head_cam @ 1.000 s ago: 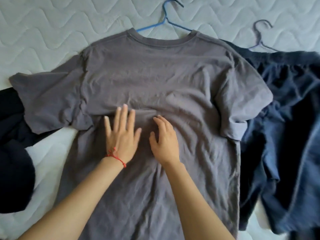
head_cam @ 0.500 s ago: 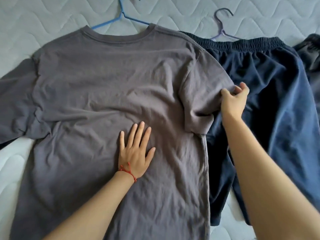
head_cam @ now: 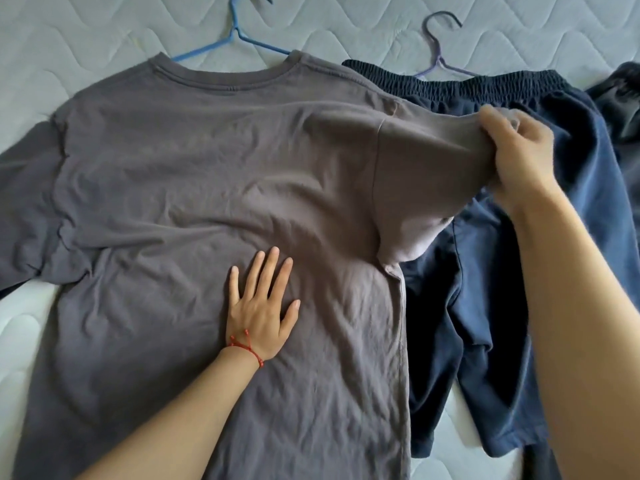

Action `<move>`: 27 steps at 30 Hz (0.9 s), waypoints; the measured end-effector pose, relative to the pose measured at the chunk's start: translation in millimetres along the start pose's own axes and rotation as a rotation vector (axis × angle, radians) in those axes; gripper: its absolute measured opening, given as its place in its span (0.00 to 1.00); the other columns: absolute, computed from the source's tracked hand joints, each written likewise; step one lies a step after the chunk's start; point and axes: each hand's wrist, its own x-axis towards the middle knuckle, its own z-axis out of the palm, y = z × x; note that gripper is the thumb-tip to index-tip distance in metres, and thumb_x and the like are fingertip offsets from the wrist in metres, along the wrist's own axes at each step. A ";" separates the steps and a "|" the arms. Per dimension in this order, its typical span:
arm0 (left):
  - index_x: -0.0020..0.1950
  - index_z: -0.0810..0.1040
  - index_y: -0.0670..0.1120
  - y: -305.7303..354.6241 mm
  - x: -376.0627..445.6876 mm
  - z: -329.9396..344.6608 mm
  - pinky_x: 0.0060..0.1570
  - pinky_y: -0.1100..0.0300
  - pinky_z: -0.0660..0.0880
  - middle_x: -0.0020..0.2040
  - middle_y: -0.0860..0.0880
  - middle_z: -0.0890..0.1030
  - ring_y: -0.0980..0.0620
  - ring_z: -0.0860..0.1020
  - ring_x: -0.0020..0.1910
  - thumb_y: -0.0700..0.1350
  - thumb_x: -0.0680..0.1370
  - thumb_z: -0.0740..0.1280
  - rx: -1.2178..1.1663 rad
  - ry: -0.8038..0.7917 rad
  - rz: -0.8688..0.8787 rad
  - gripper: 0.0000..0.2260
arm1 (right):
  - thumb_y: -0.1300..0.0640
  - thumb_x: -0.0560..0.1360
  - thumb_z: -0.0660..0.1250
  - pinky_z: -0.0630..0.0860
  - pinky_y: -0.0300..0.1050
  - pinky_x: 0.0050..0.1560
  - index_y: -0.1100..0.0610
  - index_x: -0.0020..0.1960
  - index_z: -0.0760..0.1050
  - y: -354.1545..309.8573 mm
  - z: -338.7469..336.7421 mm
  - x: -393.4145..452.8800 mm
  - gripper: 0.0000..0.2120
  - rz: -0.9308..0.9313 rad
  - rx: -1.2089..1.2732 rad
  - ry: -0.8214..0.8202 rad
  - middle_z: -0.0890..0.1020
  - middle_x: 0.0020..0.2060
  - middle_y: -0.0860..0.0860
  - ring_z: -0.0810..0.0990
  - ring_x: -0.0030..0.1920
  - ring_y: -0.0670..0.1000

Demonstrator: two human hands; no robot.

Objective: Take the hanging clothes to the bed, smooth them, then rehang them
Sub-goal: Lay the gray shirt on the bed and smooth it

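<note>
A grey T-shirt is spread flat on the quilted bed, its collar turned toward the far edge of the view and its long axis run from collar to hem, toward the viewer. The left hand is laid flat on the middle of the shirt body, fingers straight and slightly spread, with a red string bracelet worn at the wrist. The shirt's right-side sleeve is pinched at its cuff by the right hand, fingers curled round the fabric, and is held lifted and drawn outward over the navy trousers lying just beside the shirt. Two hangers are counted: a blue hanger seated in the shirt's collar and a purple hanger at the trousers' elastic waistband. One more dark garment is seen beyond the trousers, at the frame's edge.
</note>
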 end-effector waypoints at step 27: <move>0.72 0.61 0.49 -0.9 -1.6 1.5 0.69 0.42 0.53 0.74 0.46 0.62 0.48 0.57 0.73 0.56 0.73 0.56 -0.036 0.029 -0.007 0.28 | 0.53 0.79 0.54 0.60 0.52 0.62 0.59 0.61 0.72 14.0 87.8 8.8 0.17 -0.521 -1.021 0.054 0.73 0.61 0.60 0.68 0.62 0.60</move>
